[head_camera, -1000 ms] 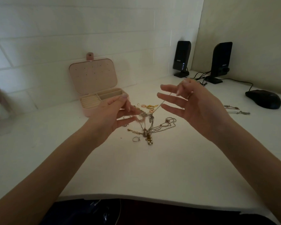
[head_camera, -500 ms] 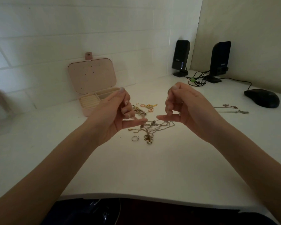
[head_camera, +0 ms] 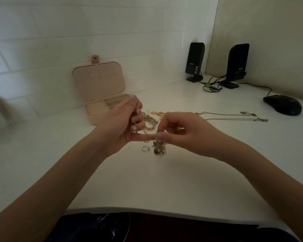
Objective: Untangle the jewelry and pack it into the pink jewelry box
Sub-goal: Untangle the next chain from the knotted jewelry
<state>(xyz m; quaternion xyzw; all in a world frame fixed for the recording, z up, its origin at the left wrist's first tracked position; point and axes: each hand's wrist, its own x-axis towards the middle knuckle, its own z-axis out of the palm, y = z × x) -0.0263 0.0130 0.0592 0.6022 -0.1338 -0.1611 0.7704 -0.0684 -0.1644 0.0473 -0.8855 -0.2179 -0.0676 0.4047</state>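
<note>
While both hands work close together above the white desk point(head_camera: 164, 186), the left hand point(head_camera: 119, 126) has its fingers curled and pinches a thin silver chain point(head_camera: 141, 128) that runs slanting down toward the right hand. The right hand point(head_camera: 180, 135) is also curled, its thumb and forefinger pinching the same chain just above a tangled clump of jewelry point(head_camera: 158, 147), which hangs from the pinch and touches or nearly touches the desk; which of the two cannot be told. The tips of the two hands meet or almost meet at the chain.

A small silver ring point(head_camera: 145, 148) lies on the desk just left of the clump. Behind the hands, more pieces lie in a loose heap point(head_camera: 154, 117), gold and pinkish, partly hidden by the fingers. Two long necklaces point(head_camera: 231, 117) lie stretched out to the right, well apart from the tangle, their pendants pointing toward a black mouse point(head_camera: 283, 104).

The pink jewelry box point(head_camera: 101, 95) stands open against the tiled wall, behind the left hand, its lid upright and its cream compartments showing; what they hold cannot be made out. Two black speakers point(head_camera: 217, 62) stand in the far corner with their cables point(head_camera: 212, 86) bundled between them.
</note>
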